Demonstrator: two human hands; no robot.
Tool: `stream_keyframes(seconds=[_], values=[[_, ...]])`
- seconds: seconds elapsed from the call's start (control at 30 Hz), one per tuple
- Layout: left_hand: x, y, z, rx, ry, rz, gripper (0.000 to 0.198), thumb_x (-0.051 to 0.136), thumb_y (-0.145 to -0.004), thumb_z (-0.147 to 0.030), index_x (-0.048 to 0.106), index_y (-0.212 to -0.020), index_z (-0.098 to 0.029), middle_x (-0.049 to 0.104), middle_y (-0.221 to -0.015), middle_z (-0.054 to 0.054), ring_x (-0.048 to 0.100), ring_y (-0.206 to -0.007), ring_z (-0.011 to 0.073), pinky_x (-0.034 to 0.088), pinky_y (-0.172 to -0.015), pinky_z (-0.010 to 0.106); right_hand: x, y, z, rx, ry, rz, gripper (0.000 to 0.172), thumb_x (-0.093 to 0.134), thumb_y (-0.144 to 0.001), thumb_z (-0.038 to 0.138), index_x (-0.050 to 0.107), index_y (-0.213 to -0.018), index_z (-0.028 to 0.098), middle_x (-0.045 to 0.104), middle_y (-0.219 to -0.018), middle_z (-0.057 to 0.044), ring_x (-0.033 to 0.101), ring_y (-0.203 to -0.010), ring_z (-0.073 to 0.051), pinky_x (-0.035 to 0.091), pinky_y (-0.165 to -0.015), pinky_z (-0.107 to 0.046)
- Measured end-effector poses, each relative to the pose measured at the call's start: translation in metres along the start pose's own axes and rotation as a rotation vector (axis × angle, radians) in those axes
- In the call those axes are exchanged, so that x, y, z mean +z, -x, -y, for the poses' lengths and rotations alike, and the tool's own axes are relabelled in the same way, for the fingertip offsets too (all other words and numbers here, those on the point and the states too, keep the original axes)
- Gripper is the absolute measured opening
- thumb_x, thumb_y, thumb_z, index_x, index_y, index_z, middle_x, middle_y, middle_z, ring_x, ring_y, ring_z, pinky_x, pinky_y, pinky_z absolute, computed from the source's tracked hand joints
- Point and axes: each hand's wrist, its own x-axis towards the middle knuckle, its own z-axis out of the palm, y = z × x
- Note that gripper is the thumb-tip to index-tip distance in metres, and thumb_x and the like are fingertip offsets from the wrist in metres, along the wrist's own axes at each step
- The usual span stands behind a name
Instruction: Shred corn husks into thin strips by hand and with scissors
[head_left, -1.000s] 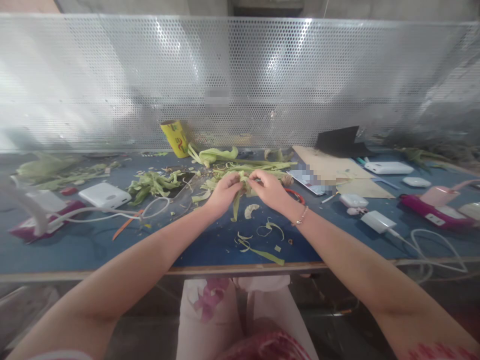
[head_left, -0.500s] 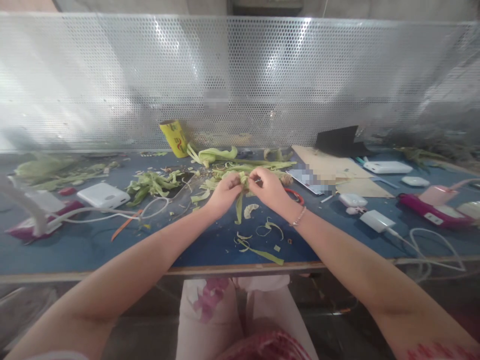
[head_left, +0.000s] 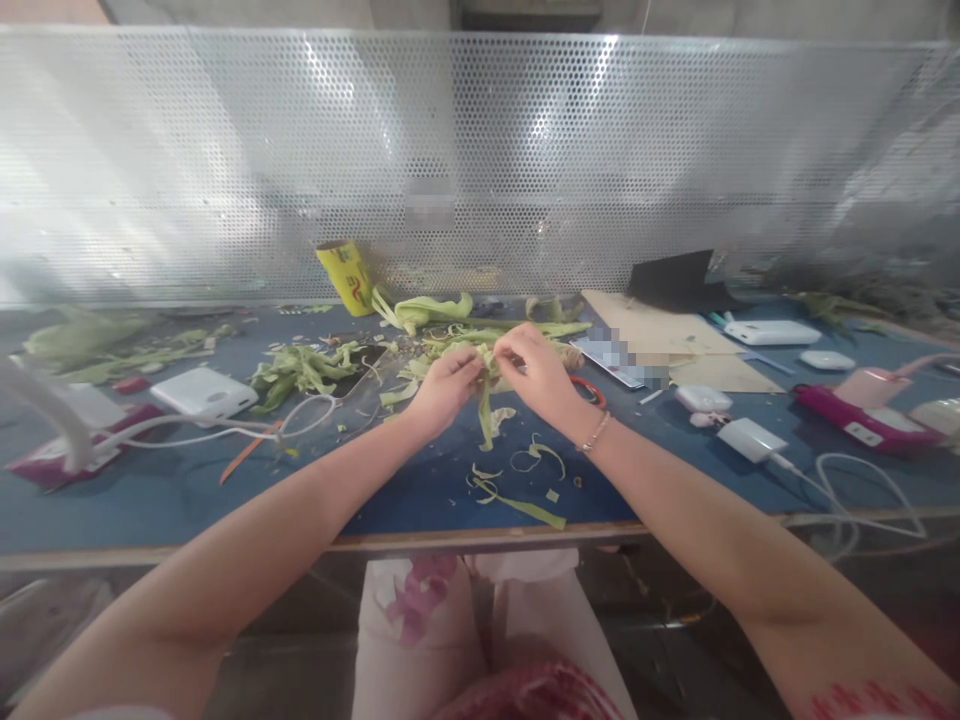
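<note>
My left hand (head_left: 444, 388) and my right hand (head_left: 534, 375) meet above the blue table top (head_left: 420, 490), both pinching the same folded green leaf strip (head_left: 486, 405), whose loose end hangs down between them. Behind the hands lies a heap of green leaves (head_left: 480, 335). Curled leaf trimmings (head_left: 517, 480) are scattered on the table just in front of the hands. A thin bracelet (head_left: 596, 432) sits on my right wrist.
A yellow roll (head_left: 346, 276) leans on the perforated metal screen (head_left: 480, 160). Left: leaf scraps (head_left: 300, 365), a white power bank (head_left: 204, 392), white cables (head_left: 225, 430). Right: cardboard sheets (head_left: 675, 345), a white charger (head_left: 746, 438), a pink device (head_left: 862, 405).
Both hands have lifted slightly and stayed together on the leaf strip; its hanging end has swung a little to the right.
</note>
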Motion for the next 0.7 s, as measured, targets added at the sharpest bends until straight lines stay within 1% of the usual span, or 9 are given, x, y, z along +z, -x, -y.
stream_keyframes(seconds=[0.1, 0.2, 0.33, 0.47, 0.6, 0.7], values=[[-0.0005, -0.0004, 0.0003, 0.012, -0.019, 0.004, 0.022, 0.072, -0.066, -0.029, 0.062, -0.077, -0.013, 0.059, -0.071, 0.001, 0.056, -0.07, 0.0108, 0.045, -0.072, 0.026, -0.0007, 0.0003, 0.0, -0.014, 0.011, -0.008, 0.013, 0.047, -0.079, 0.009, 0.054, -0.079, 0.02, 0.049, -0.086, -0.003, 0.052, -0.079, -0.014, 0.046, -0.069, -0.029], [-0.0014, -0.0006, 0.0006, 0.017, -0.034, -0.016, 0.02, 0.07, -0.068, -0.03, 0.061, -0.071, -0.013, 0.054, -0.064, -0.001, 0.052, -0.063, 0.0087, 0.045, -0.066, 0.025, -0.0007, 0.0005, 0.0002, 0.002, 0.015, -0.004, 0.013, 0.049, -0.081, 0.012, 0.059, -0.08, 0.021, 0.05, -0.086, -0.003, 0.052, -0.077, -0.013, 0.047, -0.067, -0.028], [-0.003, -0.0007, 0.0004, 0.008, -0.028, -0.019, 0.022, 0.069, -0.069, -0.032, 0.06, -0.064, -0.013, 0.05, -0.058, -0.002, 0.047, -0.056, 0.0076, 0.046, -0.064, 0.025, -0.0004, 0.0012, 0.0005, 0.011, 0.037, -0.01, 0.016, 0.048, -0.082, 0.015, 0.062, -0.08, 0.022, 0.051, -0.086, -0.003, 0.052, -0.075, -0.013, 0.047, -0.067, -0.029], [-0.0022, -0.0003, -0.0011, -0.008, -0.007, -0.017, 0.022, 0.069, -0.068, -0.032, 0.06, -0.064, -0.013, 0.052, -0.06, -0.001, 0.051, -0.06, 0.0089, 0.045, -0.063, 0.025, -0.0012, 0.0024, 0.0021, -0.01, 0.036, 0.01, 0.016, 0.047, -0.083, 0.016, 0.063, -0.086, 0.021, 0.051, -0.088, -0.005, 0.053, -0.079, -0.014, 0.048, -0.071, -0.03], [-0.0008, -0.0003, -0.0017, 0.004, 0.013, -0.079, 0.021, 0.069, -0.068, -0.031, 0.061, -0.069, -0.012, 0.056, -0.063, 0.0, 0.052, -0.061, 0.0085, 0.042, -0.06, 0.023, -0.0014, 0.0026, 0.0024, -0.068, 0.092, 0.062, 0.018, 0.055, -0.079, 0.02, 0.061, -0.096, 0.018, 0.05, -0.091, -0.006, 0.053, -0.08, -0.016, 0.048, -0.078, -0.034], [-0.0006, -0.0008, 0.0001, 0.025, 0.018, -0.113, 0.019, 0.07, -0.067, -0.029, 0.062, -0.071, -0.012, 0.057, -0.064, 0.0, 0.052, -0.063, 0.0076, 0.041, -0.059, 0.02, -0.0005, 0.0025, 0.0007, -0.081, 0.143, 0.058, 0.016, 0.058, -0.079, 0.022, 0.061, -0.094, 0.019, 0.052, -0.092, -0.006, 0.054, -0.084, -0.017, 0.047, -0.08, -0.036]])
